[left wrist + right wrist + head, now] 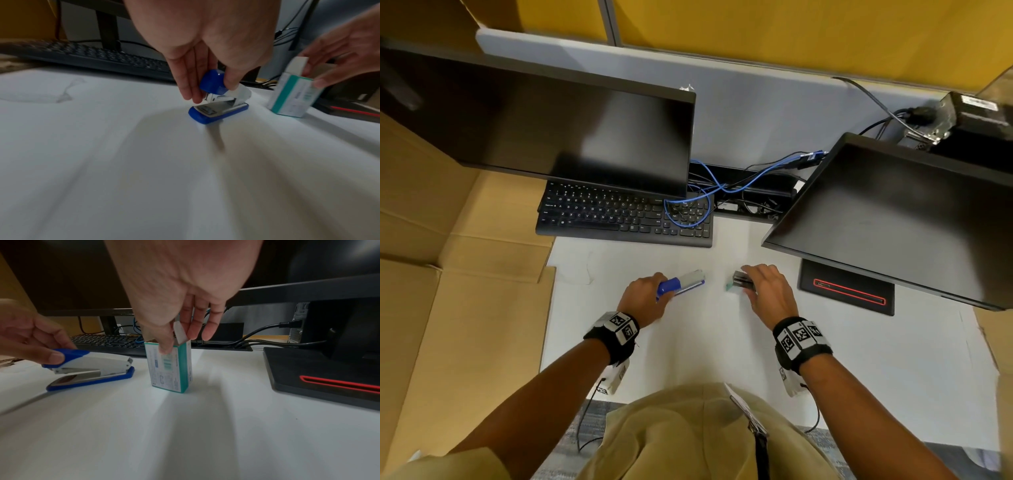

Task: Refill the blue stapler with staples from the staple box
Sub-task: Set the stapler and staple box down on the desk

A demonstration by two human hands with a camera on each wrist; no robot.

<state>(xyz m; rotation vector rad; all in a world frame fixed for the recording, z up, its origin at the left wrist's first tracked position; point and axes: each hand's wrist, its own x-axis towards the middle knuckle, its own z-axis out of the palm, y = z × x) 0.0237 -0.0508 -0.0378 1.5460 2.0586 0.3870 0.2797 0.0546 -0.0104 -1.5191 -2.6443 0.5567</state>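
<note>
The blue and white stapler (pixel 683 281) (pixel 219 112) (pixel 92 369) sits on the white desk with its base flat. My left hand (pixel 650 294) (pixel 211 91) grips its blue top end between thumb and fingers. To its right stands the teal and white staple box (pixel 734 282) (pixel 294 97) (pixel 170 369), upright with its top flap open. My right hand (pixel 753 281) (pixel 179 342) comes down from above and pinches the box at its open top, thumb on the front face and fingers behind the flap. What is inside the box is hidden.
A black keyboard (pixel 619 216) lies behind the stapler under the left monitor (pixel 551 126). The right monitor (pixel 893 219) overhangs its black base with a red line (pixel 849 291), close to the box. Cardboard (pixel 448 274) covers the left. Blue cables (pixel 705 192) trail at the back.
</note>
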